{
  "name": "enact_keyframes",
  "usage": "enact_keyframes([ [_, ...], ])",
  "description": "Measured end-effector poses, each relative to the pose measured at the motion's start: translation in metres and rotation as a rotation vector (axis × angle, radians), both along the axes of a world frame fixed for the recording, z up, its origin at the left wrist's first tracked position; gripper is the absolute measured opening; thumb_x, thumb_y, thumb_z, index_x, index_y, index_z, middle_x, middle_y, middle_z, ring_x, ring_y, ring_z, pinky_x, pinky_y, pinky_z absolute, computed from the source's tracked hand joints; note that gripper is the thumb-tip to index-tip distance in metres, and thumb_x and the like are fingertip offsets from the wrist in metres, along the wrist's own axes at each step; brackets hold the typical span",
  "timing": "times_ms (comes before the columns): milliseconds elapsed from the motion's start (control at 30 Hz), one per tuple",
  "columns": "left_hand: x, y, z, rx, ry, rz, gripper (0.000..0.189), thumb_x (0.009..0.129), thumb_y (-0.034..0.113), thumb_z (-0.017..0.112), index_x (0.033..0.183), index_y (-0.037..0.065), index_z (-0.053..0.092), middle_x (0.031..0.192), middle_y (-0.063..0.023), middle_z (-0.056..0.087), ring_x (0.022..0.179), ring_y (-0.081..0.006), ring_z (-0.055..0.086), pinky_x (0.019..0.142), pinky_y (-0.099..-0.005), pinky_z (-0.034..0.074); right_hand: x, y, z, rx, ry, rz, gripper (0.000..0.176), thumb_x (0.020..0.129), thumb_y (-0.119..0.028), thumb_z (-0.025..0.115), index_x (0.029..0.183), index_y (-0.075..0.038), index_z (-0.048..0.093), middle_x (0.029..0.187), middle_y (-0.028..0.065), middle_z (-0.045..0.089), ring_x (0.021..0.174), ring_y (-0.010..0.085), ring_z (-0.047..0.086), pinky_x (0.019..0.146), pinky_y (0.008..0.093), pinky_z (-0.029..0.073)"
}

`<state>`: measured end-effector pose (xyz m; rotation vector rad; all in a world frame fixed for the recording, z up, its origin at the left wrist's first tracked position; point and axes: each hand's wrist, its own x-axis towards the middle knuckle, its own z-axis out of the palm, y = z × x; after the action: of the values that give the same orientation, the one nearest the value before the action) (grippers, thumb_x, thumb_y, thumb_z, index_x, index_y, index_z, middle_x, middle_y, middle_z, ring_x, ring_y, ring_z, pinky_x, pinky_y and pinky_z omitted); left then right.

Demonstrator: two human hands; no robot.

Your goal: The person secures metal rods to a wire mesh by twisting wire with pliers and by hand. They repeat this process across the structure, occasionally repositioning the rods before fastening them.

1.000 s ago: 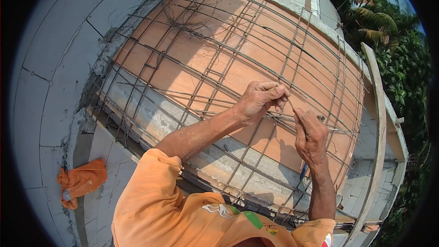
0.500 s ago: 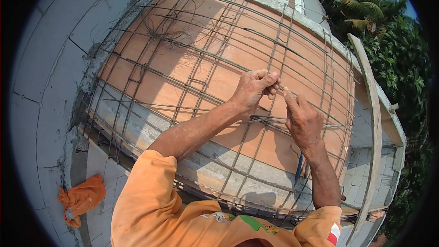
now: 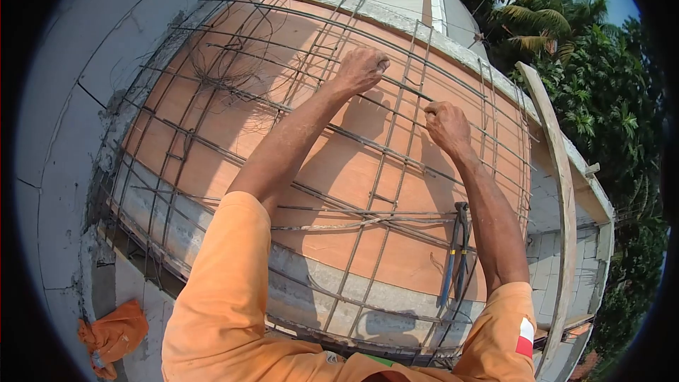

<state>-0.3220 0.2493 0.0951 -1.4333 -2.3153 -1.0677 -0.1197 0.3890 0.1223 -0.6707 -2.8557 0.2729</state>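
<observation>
A pale wall of large smooth grey blocks [image 3: 78, 64] with dark mortar joints fills the left side. Against it lies a broad sheet of reddish-brown plywood [image 3: 332, 170], flat and faintly grained, edged below by a rough concrete beam [image 3: 233, 219]. Over the plywood spreads the rebar grid [image 3: 396, 159], thin rusty ribbed bars crossing into long rectangles and casting fine shadows on the board. A weathered, bowed timber plank [image 3: 562, 191] runs down the right edge, with leafy green trees [image 3: 608, 99] beyond. Both arms come out of loose orange sleeves [image 3: 226, 290] and stretch onto the far part of the grid. The left hand [image 3: 362, 69] is balled into a fist, fingers wrapped together around one bar. The right hand [image 3: 445, 124] is just beside it, fingers curled tight on another bar at a crossing; whether it also pinches a wire cannot be told. A tangle of thin tie wire [image 3: 219, 64] rests on the grid near the wall. Slender blue-handled pincers [image 3: 456, 255] lie on the bars by the right forearm. A crumpled orange cloth [image 3: 113, 336] sits on the blocks below.
</observation>
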Motion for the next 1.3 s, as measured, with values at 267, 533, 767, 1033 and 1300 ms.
enact_keyframes([
  [267,-0.02,0.063,-0.023,-0.268,-0.11,0.058,0.019,0.085,0.016,0.059,0.097,0.004,0.067,0.092,-0.0197,0.071,0.095,-0.0357,0.068,0.086,-0.052,0.046,-0.041,-0.002,-0.033,-0.074,0.063,-0.045,0.028,0.087,-0.013,0.055,0.108,-0.009,0.073,0.093,0.0246,0.07,0.091,0.0412,0.069,0.079,0.0498,0.055],
  [533,-0.036,0.095,-0.026,-0.78,0.363,-0.157,0.018,0.08,0.023,0.074,0.083,0.006,0.078,0.099,-0.0116,0.073,0.092,-0.0185,0.069,0.071,-0.033,0.056,-0.057,-0.007,-0.049,-0.012,0.131,-0.006,0.025,0.085,-0.011,0.055,0.103,-0.007,0.072,0.091,0.0226,0.07,0.088,0.0411,0.068,0.077,0.0499,0.055],
  [767,-0.052,0.121,-0.047,-0.774,0.226,-0.044,0.012,0.076,0.014,0.077,0.085,0.006,0.077,0.076,-0.0115,0.072,0.075,-0.0217,0.07,0.062,-0.0353,0.056,-0.055,-0.007,-0.052,0.026,0.225,0.037,0.02,0.085,-0.012,0.056,0.096,-0.007,0.072,0.083,0.0243,0.068,0.081,0.0422,0.068,0.074,0.0505,0.054],
  [1033,-0.036,0.111,-0.029,-0.519,-0.455,0.196,0.019,0.074,0.011,0.077,0.086,-0.002,0.071,0.086,-0.0187,0.071,0.08,-0.0262,0.069,0.069,-0.037,0.056,-0.058,0.002,-0.051,0.004,0.175,0.102,0.015,0.081,-0.007,0.056,0.086,-0.001,0.069,0.083,0.0227,0.069,0.079,0.0409,0.068,0.07,0.0495,0.054],
  [1300,-0.005,0.079,-0.025,-0.106,-0.579,0.293,0.073,0.067,0.01,0.077,0.133,-0.007,0.051,0.092,-0.0205,0.071,0.091,-0.0268,0.07,0.08,-0.0357,0.054,-0.06,0.012,-0.058,0.022,0.215,0.134,0.011,0.078,-0.006,0.059,0.081,0.003,0.064,0.076,0.0247,0.066,0.073,0.0409,0.068,0.065,0.0495,0.054],
])
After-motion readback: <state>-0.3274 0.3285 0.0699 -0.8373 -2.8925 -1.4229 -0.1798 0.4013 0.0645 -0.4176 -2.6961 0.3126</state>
